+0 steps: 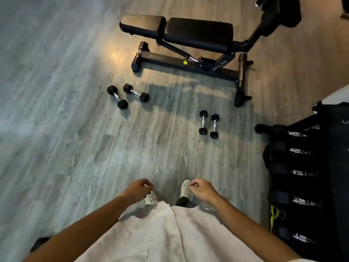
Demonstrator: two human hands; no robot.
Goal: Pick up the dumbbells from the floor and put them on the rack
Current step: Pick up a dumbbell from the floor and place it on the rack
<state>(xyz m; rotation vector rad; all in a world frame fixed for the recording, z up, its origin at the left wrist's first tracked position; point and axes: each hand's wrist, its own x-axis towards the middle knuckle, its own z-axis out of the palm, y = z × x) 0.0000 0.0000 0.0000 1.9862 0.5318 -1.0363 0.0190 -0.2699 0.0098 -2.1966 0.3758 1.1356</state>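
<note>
Two pairs of black hex dumbbells with chrome handles lie on the grey wood floor. The larger pair (127, 95) is at centre left, the smaller pair (208, 124) at centre right, close to the rack. The black dumbbell rack (294, 178) stands at the right edge, with several dumbbells stored on it. My left hand (138, 190) and my right hand (203, 190) hang in front of my body above my shoes, fingers loosely curled, holding nothing. Both hands are well short of the dumbbells.
A black adjustable weight bench (188, 46) stands beyond the dumbbells. A yellow-green cord (275, 216) hangs at the rack's near end. Bare wood floor stretches to the left.
</note>
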